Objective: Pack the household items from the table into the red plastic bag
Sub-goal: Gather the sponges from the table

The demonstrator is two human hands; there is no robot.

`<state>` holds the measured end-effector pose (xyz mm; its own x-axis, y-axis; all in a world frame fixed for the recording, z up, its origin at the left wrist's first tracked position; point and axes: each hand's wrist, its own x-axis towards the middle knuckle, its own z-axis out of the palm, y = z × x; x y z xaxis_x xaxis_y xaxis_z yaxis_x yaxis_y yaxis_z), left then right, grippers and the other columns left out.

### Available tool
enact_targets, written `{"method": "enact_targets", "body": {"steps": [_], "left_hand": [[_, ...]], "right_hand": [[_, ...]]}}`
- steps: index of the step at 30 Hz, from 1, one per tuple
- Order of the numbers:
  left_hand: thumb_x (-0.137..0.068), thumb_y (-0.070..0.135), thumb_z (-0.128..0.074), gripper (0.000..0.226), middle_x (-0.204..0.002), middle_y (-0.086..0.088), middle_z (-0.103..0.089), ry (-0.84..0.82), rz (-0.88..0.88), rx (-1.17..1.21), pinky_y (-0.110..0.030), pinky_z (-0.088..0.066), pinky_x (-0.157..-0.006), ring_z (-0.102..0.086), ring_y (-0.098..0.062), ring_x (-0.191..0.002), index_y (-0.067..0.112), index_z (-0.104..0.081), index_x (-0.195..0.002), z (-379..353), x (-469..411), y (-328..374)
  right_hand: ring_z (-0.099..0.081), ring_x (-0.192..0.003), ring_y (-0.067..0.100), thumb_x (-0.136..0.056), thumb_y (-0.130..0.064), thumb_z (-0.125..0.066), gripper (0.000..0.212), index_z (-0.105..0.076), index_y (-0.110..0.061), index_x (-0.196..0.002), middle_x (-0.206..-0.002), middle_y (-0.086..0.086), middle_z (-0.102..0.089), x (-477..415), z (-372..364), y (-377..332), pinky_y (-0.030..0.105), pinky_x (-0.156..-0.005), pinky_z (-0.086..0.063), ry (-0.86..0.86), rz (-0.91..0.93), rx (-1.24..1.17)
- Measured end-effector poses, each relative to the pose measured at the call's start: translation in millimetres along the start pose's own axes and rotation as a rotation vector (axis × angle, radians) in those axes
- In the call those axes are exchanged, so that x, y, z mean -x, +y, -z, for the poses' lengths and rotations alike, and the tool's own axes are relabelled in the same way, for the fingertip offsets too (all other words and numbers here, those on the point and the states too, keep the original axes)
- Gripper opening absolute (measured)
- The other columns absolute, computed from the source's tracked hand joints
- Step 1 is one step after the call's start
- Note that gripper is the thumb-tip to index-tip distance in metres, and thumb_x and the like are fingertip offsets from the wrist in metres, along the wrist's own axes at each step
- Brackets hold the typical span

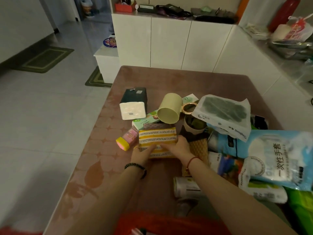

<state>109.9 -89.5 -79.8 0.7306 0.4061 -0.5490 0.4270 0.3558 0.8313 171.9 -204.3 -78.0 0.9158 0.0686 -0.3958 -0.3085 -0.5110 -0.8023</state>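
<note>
A yellow and silver striped scouring pad pack (157,138) lies on the brown table (105,150). My left hand (141,154) grips its near left edge and my right hand (176,146) grips its near right edge. The red plastic bag (169,224) shows at the bottom edge, close to me. Around the pack lie a pink and yellow sponge (127,139), a green box (145,121), a pale green cup on its side (169,108) and a tissue pack (133,104).
A heap of packets fills the table's right side: a blue glove packet (274,156), a white pouch with a dark cloth (225,112), a small can (186,187). White cabinets (169,43) stand behind the table. Tiled floor lies to the left.
</note>
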Motion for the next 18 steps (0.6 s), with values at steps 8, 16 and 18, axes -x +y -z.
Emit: {"method": "enact_targets", "body": {"steps": [8, 16, 18], "left_hand": [[-0.078, 0.012, -0.067, 0.035, -0.111, -0.013, -0.061, 0.05, 0.211, 0.412, -0.046, -0.047, -0.084, -0.059, -0.032, -0.104, 0.009, -0.058, -0.112, 25.3, 3.9, -3.3], [-0.073, 0.024, -0.074, 0.019, -0.096, -0.01, -0.064, 0.255, 0.177, 0.239, -0.04, -0.048, -0.079, -0.061, -0.026, -0.085, 0.012, -0.061, -0.081, 60.7, -2.8, -4.8], [-0.074, 0.026, -0.073, 0.036, -0.113, -0.014, -0.063, 0.245, 0.234, 0.251, -0.046, -0.047, -0.092, -0.06, -0.03, -0.102, 0.006, -0.06, -0.102, 60.6, -3.1, -7.8]], "right_hand": [[-0.068, -0.079, 0.005, -0.085, -0.036, -0.06, 0.013, -0.064, -0.025, -0.091, -0.091, -0.004, -0.071, 41.6, 9.8, 1.0, 0.02, -0.064, -0.056, -0.448, -0.06, -0.198], [-0.018, -0.142, 0.029, -0.082, -0.036, -0.064, 0.085, -0.013, -0.015, -0.147, -0.154, 0.011, -0.02, -16.2, -3.9, -23.6, 0.045, -0.117, -0.017, -0.31, 0.393, 0.819], [-0.024, -0.137, 0.033, -0.074, -0.05, -0.067, 0.095, -0.016, -0.013, -0.145, -0.148, 0.015, -0.026, -19.5, -3.3, -20.7, 0.048, -0.115, -0.019, -0.279, 0.413, 1.033]]}}
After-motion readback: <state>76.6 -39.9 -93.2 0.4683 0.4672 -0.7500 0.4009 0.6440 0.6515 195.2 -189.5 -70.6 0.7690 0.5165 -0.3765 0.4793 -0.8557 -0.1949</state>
